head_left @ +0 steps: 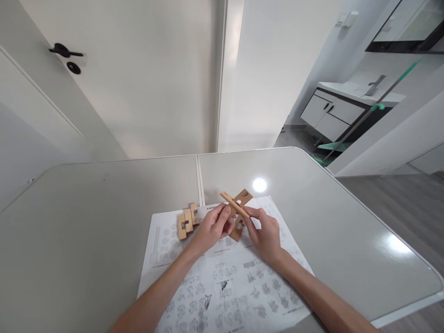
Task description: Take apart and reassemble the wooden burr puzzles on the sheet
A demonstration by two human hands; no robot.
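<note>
Both my hands hold flat wooden puzzle pieces [244,196] that cross each other above the printed sheet. One piece with a dark mark and cut-out holes slants from upper right to lower left, and a second piece [229,200] lies across it. My left hand [215,223] pinches the crossing pieces from the left. Fingers of my right hand [265,231] are closed on the right end of the crosswise piece. Left of my hands, several notched wooden blocks [188,221] rest side by side on the sheet's upper left part.
Under my hands a white instruction sheet [222,303] with printed diagrams lies on the glossy grey table [86,245]. A seam runs across the table's middle. Beyond its far edge stands a white door [156,83]; a sink cabinet [333,113] is at the right.
</note>
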